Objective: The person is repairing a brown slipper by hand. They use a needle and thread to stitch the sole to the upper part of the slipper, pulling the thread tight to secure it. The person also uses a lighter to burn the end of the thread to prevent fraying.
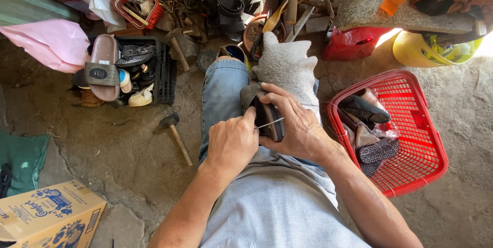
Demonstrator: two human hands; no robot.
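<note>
While you sit over the cracked concrete floor (118,155), the dark flat leather-look sandal (268,117) rests on your lap against a grey rough cloth pad (285,65) on your knee. Your right hand (298,127) wraps the sandal from the far side, grip closed around its sole. Your left hand (232,142) sits just beside it, thumb and fingers pinched tight on a thin pale thread or needle (270,122) at the sandal edge; can't tell which. Wooden-handled hammer (174,134) lies on the floor near your left leg. Red plastic mesh basket (411,140) with dark shoes stands to your right. Black crate of sandals (163,76) sits further left.
</note>
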